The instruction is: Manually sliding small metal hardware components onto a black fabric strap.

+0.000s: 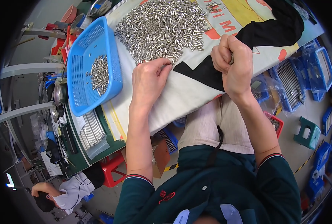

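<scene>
A broad pile of small silvery metal pins (162,28) lies on the white printed cloth (188,95) in front of me. At the pile's near edge my left hand (149,80) is closed in a pinch, thumb and forefinger together beside a few pins. What lies between those fingertips is too small to make out. My right hand (236,65) is curled into a fist above a black cloth (207,72). A small glint shows between its fingers, but its contents are mostly hidden.
Left of the pile stands a blue plastic basket (115,69) with more pins inside. Metal rods (91,128) lie on the green table. Blue trays (287,86) and a green stool (308,132) are on the floor at right. A person in white (72,192) is at lower left.
</scene>
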{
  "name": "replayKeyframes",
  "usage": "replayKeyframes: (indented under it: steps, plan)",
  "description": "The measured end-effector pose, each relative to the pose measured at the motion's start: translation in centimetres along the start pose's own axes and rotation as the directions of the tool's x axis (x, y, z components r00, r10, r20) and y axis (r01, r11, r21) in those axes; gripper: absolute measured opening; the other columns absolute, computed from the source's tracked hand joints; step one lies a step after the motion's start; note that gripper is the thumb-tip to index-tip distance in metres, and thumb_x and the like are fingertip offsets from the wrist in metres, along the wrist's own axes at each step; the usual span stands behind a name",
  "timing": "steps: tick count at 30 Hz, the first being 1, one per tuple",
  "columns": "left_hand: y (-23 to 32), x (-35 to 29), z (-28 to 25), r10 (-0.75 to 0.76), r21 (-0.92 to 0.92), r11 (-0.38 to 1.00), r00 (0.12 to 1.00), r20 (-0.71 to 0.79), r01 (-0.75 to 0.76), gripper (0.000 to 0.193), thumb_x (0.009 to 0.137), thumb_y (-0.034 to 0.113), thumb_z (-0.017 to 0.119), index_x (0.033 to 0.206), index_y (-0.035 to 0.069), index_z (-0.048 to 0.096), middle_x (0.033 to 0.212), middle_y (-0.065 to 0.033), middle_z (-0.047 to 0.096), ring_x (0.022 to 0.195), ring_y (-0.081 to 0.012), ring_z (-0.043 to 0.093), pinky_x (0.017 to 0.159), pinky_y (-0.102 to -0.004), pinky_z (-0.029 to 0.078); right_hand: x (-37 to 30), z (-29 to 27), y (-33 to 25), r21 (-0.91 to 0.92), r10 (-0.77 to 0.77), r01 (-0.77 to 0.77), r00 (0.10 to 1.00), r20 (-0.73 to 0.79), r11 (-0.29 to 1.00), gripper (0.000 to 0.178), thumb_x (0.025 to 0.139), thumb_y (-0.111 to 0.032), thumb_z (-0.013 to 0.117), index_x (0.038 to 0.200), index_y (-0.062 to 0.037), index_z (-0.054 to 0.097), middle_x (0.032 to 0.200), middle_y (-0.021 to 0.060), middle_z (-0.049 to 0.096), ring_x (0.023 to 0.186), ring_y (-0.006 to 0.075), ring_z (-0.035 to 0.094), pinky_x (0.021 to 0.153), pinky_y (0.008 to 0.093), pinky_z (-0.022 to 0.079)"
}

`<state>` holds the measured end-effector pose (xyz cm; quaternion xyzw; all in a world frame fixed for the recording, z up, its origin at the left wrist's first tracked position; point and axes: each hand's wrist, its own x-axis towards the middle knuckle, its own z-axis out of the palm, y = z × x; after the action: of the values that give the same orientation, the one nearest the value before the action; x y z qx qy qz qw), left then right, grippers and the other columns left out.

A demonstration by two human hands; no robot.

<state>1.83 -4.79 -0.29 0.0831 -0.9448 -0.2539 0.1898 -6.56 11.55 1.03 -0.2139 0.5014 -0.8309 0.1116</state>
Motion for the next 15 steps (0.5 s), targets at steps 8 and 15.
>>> replayKeyframes:
  steps: [8, 15]
  plan:
    - [0.4, 0.2, 0.2, -0.009, 0.056, 0.998, 1.000, 0.010, 0.008, 0.005, 0.068, 0.006, 0.063, 0.073, 0.004, 0.061, 0.043, -0.0023, 0.039, 0.038, -0.0122, 0.038, 0.041, -0.0281, 0.032, 0.0, -0.5, 0.3, 0.075, -0.009, 0.007, 1.000, 0.024, 0.997, 0.032, 0.086, -0.016, 0.033, 0.056, -0.0063, 0.031, 0.050, -0.0036, 0.027, 0.044, 0.0038, 0.023, 0.039, 0.0214, 0.017]
    - [3.4, -0.6, 2.2, 0.231, -0.166, 0.961, 0.973, 0.030, -0.223, 0.006, 0.070, 0.004, 0.064, 0.075, 0.002, 0.061, 0.046, -0.0027, 0.043, 0.038, -0.0078, 0.039, 0.039, -0.0241, 0.032, -0.1, -0.3, 0.1, 0.054, -0.007, 0.007, 1.000, -0.001, 0.998, 0.033, 0.087, -0.019, 0.031, 0.056, -0.0079, 0.029, 0.047, -0.0034, 0.025, 0.042, 0.0044, 0.021, 0.039, 0.0218, 0.016]
